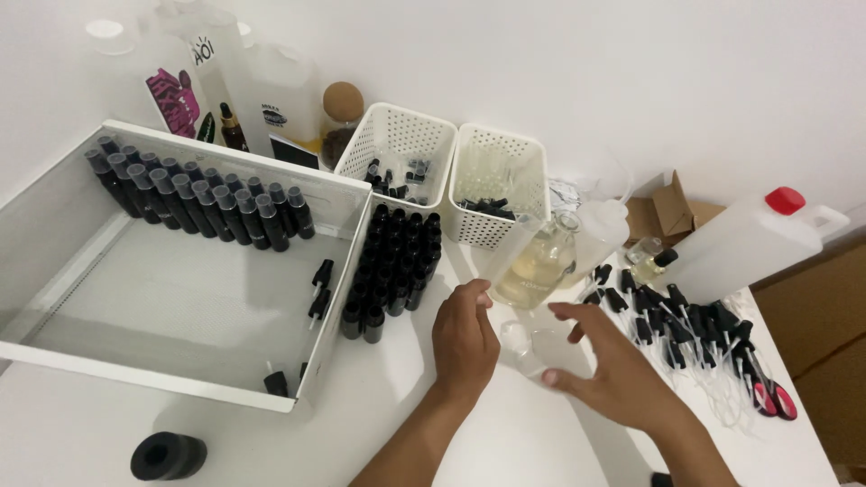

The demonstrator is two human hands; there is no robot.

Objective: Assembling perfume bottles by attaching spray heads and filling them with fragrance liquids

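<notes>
Sitting on the white table [505, 442] right in front of the hands is a clear glass flask [538, 264] of pale yellow liquid — everything else here is placed off that. The left hand [465, 341] is just below and left of the flask, fingers curled in loosely, thumb tip near its base; can't tell if it's actually touching the glass. The right hand [613, 365] is below and right of the flask, fingers spread apart, hovering over something small and clear I can't make out.

Left of the flask there's a tight block of small black bottles [394, 266], and past that a big white tray [171, 307] with another row of dark bottles along its far wall. Behind the flask — two white perforated baskets [451, 171]. To its right, a loose pile of black spray pumps [695, 329], and beyond those a white jug with a red cap [753, 239] lying tilted.
</notes>
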